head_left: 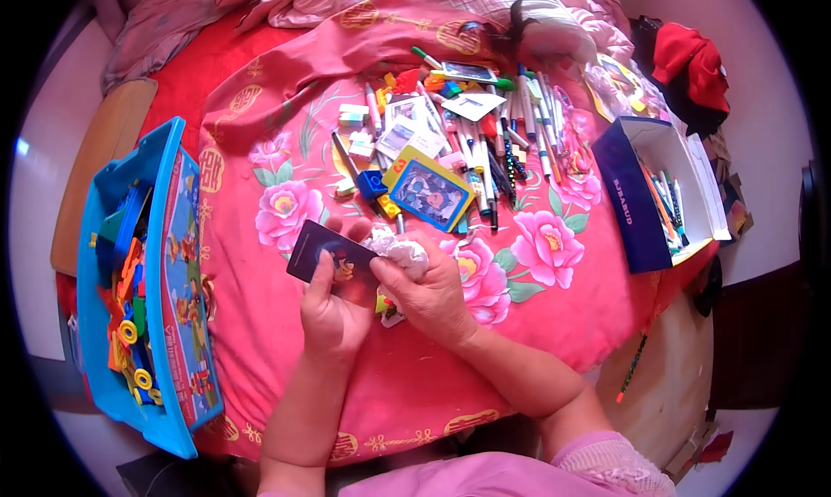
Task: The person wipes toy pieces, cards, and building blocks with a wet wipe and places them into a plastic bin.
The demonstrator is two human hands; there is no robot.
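Note:
My left hand (333, 319) grips a dark card (313, 251) with a small orange picture, thumb on its face and fingers behind. My right hand (437, 298) is closed around a crumpled white tissue (405, 253) and meets the card's right end. Just beyond my hands lies a yellow-bordered picture card (430, 192). Beside it are a blue toy block (371, 183) and a loose heap of pens (481, 155). White cards (474, 106) and more small blocks are mixed into the heap. A small colourful item under my hands is mostly hidden.
On the left stands a blue bin (176, 350) holding colourful plastic toy parts. To the right, a dark blue box (625, 194) lies open with pens inside. A red floral cloth (260, 358) covers the surface. Rumpled pink bedding (303, 2) lies at the back.

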